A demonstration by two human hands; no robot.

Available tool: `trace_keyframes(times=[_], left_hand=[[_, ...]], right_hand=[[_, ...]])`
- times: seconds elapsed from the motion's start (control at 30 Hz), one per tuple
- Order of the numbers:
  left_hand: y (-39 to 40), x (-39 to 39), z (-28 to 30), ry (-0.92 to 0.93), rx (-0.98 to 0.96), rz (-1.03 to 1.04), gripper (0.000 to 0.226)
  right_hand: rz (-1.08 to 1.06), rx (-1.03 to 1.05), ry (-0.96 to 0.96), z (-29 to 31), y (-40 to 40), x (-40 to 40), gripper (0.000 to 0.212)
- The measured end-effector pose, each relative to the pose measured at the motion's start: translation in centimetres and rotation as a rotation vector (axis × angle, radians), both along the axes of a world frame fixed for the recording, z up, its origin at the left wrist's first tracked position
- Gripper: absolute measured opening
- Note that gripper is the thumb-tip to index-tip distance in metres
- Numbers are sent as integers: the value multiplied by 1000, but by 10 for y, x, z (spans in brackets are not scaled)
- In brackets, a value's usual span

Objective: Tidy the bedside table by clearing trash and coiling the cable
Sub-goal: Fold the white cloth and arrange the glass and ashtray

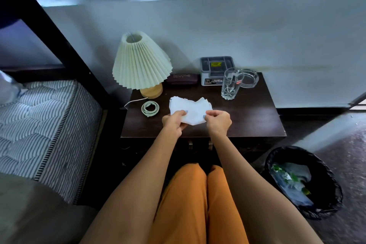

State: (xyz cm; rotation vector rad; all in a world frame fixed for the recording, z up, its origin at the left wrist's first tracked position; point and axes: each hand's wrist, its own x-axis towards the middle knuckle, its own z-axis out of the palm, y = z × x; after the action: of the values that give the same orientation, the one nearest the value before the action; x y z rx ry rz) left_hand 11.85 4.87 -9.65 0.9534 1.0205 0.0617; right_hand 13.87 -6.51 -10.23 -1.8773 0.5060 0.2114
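A: Where is the tissue (190,112) being held?

B: Over the near middle of the table (247,117), long axis running left to right. It is being pinched at both near corners: left hand (173,123) on the left corner, right hand (217,123) on the right one, thumbs on top, other fingers curled under.

A: And the bin (305,182)?

B: On the floor, near and to the right, well apart from the table. The right hand is being judged nearer to it, so the tissue is probably being readied for a carry right and down.

A: Arm pose?

B: Both forearms are being held out forward over the knees, wrists about level, hands close together.

A: The cable (150,107)?

B: Already coiled, lying left of the tissue, just near the lamp (140,65).
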Motion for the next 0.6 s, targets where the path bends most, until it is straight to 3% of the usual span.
trace_keyframes(times=[0.13, 0.2, 0.33, 0.43, 0.53, 0.6], left_hand=[[-2, -14, 26, -121, -29, -18, 42], [-3, -19, 34, -165, -38, -10, 45], [-4, -31, 47, -221, -63, -7, 45], [-4, -40, 53, -241, -67, -40, 44], [-2, -50, 55, -240, -72, -74, 38], [-2, -55, 55, -224, -72, -86, 35]], right_hand=[[-85, 80, -102, 16, 0, -14, 29], [-190, 182, -109, 25, 1, -22, 45], [-272, 635, 237, 41, 4, -41, 90], [-69, 877, 370, 48, 6, -52, 78], [-60, 911, 343, 50, 6, -53, 46], [-79, 910, 383, 55, 6, -51, 38]])
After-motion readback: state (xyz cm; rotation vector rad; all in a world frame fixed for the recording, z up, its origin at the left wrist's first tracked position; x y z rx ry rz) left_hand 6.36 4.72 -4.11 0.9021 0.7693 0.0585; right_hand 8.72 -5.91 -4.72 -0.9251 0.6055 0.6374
